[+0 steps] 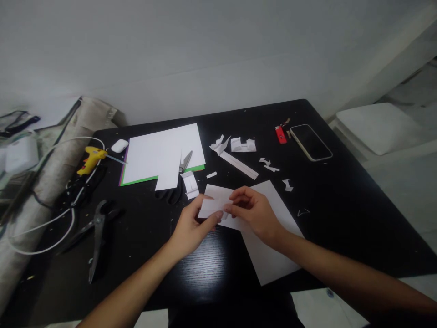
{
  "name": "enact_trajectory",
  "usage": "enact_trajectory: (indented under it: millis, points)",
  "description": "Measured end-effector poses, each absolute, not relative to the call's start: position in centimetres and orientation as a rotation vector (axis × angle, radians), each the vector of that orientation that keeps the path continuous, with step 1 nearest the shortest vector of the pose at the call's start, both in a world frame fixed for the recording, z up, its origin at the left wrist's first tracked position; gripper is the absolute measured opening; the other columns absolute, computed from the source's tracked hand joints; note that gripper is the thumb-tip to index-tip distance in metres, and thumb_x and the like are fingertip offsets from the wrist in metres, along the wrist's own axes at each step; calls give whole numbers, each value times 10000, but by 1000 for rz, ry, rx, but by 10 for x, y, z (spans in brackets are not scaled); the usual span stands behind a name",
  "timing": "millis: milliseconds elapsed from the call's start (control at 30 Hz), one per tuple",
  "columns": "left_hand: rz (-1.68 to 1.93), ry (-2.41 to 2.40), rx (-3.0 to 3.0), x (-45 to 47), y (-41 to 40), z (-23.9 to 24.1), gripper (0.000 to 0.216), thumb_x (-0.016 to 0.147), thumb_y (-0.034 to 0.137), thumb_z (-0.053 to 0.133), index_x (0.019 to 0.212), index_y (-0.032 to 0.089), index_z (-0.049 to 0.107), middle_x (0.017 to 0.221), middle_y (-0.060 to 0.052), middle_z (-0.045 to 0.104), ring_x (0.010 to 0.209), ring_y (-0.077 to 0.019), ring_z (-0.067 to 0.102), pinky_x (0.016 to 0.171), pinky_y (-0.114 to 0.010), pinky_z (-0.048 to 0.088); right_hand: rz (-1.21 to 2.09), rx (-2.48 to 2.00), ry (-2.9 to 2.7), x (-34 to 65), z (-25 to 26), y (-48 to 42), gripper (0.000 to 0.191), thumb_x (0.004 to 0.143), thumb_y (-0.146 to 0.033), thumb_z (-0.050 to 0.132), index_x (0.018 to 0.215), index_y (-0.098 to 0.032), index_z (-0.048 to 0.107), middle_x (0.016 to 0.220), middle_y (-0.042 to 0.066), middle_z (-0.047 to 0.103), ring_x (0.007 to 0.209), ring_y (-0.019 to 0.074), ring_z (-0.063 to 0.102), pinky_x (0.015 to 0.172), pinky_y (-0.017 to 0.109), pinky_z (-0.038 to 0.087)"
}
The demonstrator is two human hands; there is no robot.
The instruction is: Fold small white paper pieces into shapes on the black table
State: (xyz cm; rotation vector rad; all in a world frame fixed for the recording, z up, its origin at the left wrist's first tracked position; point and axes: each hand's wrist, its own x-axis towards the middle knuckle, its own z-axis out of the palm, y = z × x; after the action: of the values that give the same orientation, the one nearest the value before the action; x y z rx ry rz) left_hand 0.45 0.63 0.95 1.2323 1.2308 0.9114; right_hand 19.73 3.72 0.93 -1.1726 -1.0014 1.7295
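Between my hands is a small piece of white paper (pixel 209 207), with a fold line across it. My left hand (pixel 191 230) pinches its left side between thumb and fingers. On its right edge my right hand (pixel 256 214) closes thumb and fingertips. Behind and below it lie another white paper piece (pixel 218 191) and a larger white sheet (pixel 273 255), partly covered by my right hand and forearm. A folded paper piece (pixel 191 184) rests just left of my hands, beside scissors (pixel 186 161) whose blades point away and whose handles are partly under paper.
A stack of white sheets (pixel 153 150) with coloured ones beneath lies at the back left. Left are a yellow glue gun (pixel 91 159) with a white cable and pliers (pixel 99 223). Paper strips (pixel 241 165), scraps (pixel 287 185), a red lighter (pixel 280 135) and a phone (pixel 311 142) lie right.
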Motion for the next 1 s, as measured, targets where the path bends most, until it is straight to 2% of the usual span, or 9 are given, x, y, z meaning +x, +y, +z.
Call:
enact_trajectory:
  millis: [167, 267, 500, 700, 1000]
  points:
    - [963, 1261, 1485, -2, 7, 11, 116, 902, 279, 743, 957, 195, 684, 905, -28, 710, 712, -138, 654, 655, -258, 543, 1613, -1069, -1166, 198, 11, 31, 280, 701, -313, 946, 846, -239, 718, 843, 11, 769, 831, 202, 738, 816, 357, 594]
    - [993, 1218, 1581, -5, 8, 12, 88, 913, 240, 734, 973, 194, 688, 978, -47, 719, 733, -138, 669, 690, -271, 555, 1581, -1009, -1202, 198, 11, 28, 219, 734, -311, 930, 838, -247, 748, 859, 19, 780, 852, 214, 750, 866, 389, 609]
    - [1093, 1158, 1870, -8, 9, 12, 134, 911, 147, 729, 1028, 199, 687, 1006, -65, 730, 945, -191, 703, 822, -318, 574, 1514, -1035, -1246, 198, 14, 28, 188, 738, -329, 928, 814, -251, 774, 830, 33, 784, 821, 232, 755, 827, 413, 630]
    - [1173, 1130, 1926, -9, 8, 13, 165, 895, 98, 743, 1007, 205, 683, 1018, -60, 739, 935, -184, 711, 828, -324, 575, 1497, -1040, -1236, 198, 11, 28, 199, 739, -342, 926, 816, -257, 763, 838, 26, 776, 812, 225, 749, 791, 400, 633]
    - [1159, 1112, 1921, -8, 9, 13, 162, 897, 120, 744, 1032, 203, 706, 992, -60, 748, 921, -193, 719, 819, -329, 585, 1483, -1116, -1238, 199, 12, 29, 240, 715, -386, 935, 806, -251, 758, 825, 25, 767, 800, 225, 737, 745, 383, 622]
